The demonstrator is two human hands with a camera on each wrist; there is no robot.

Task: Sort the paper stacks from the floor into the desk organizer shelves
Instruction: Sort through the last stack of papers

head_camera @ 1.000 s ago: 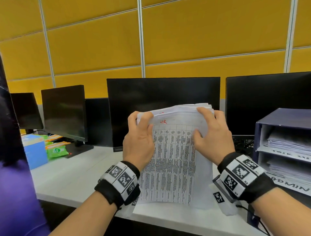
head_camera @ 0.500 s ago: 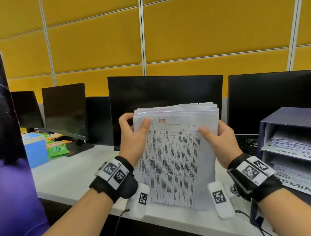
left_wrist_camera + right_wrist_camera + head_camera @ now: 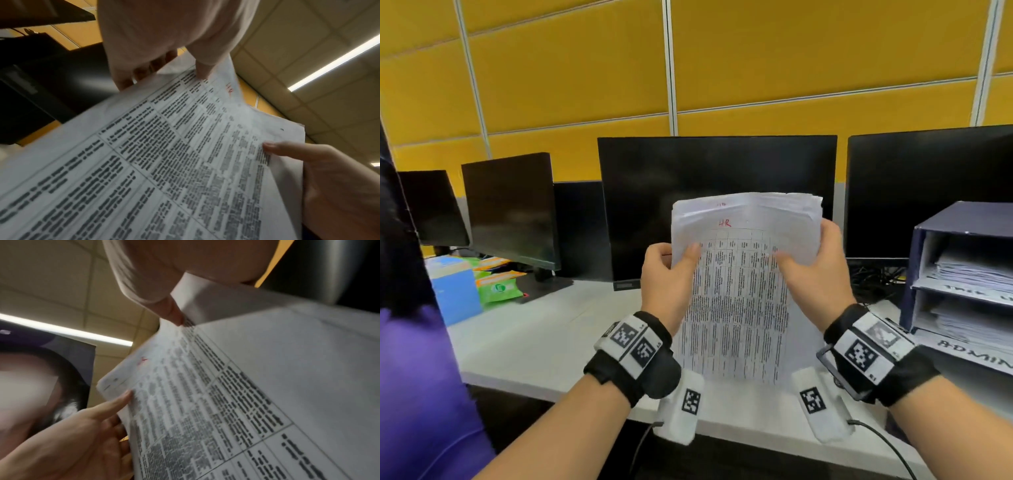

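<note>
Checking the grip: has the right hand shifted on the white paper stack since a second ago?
Yes. The right hand slid from the white paper stack's top edge down its right side.

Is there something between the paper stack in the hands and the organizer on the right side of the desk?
Nothing visible. The paper stack, held by the left hand and right hand, has only bare desk between it and the organizer.

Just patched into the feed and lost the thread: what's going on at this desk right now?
A person holds a paper stack upright over the white desk, left hand and right hand gripping its side edges. "HR" is written in red on the top sheet. The desk organizer at right already holds papers; one shelf reads ADMIN. This stack isn't shelved yet.
</note>
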